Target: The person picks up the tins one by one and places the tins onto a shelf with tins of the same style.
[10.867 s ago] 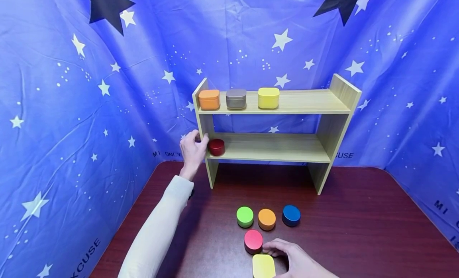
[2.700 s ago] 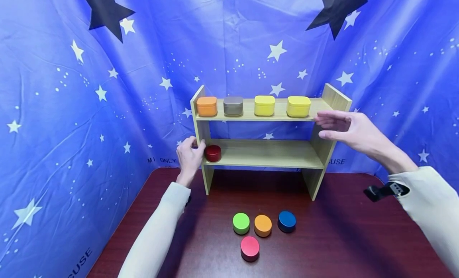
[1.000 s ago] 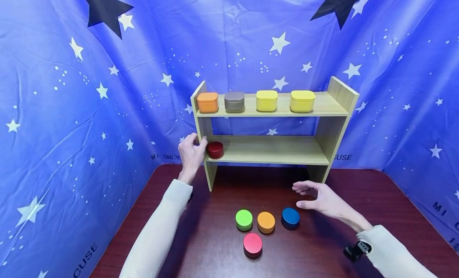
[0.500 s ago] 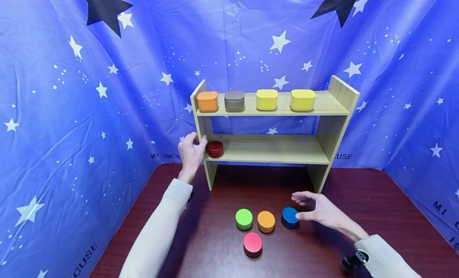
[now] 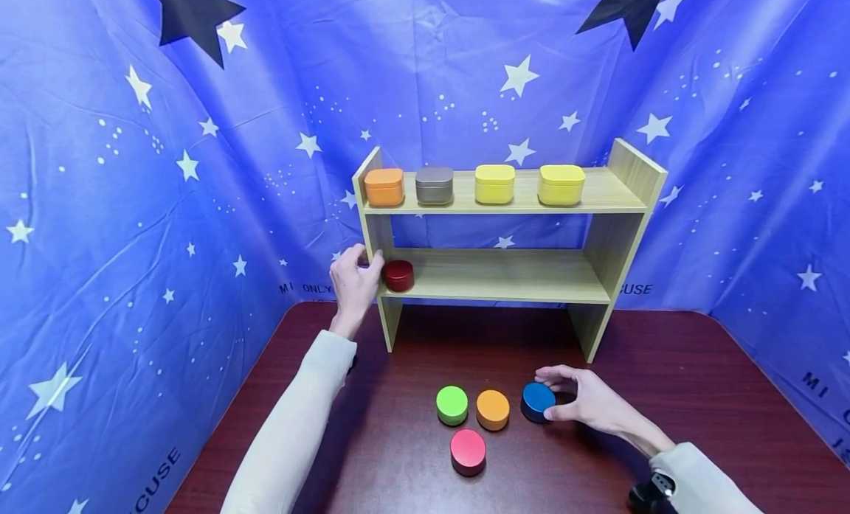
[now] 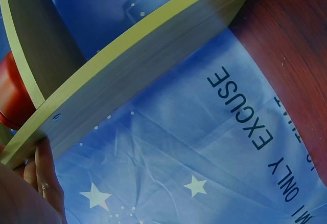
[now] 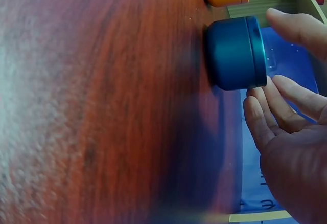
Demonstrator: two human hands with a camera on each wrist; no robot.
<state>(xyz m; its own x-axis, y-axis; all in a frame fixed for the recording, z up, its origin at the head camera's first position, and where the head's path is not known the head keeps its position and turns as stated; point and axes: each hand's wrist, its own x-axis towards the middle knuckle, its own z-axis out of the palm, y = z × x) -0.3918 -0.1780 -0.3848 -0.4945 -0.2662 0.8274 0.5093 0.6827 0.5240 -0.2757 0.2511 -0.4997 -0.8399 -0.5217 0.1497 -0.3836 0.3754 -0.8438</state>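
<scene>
Sitting on the dark red table (image 5: pixel 664 396), the blue tin (image 5: pixel 537 400) is just to the left of the right hand (image 5: pixel 587 403), whose thumb and fingers spread around its side, with one fingertip at its edge and the hand not yet closed on it. The left hand (image 5: pixel 353 282) holds the left side board of the wooden shelf (image 5: pixel 600 193), fingers bent around it, next to the dark red tin (image 5: pixel 399 275) on the low shelf. In the left wrist view that tin is mostly hidden by the board and only a bit of the hand shows.
</scene>
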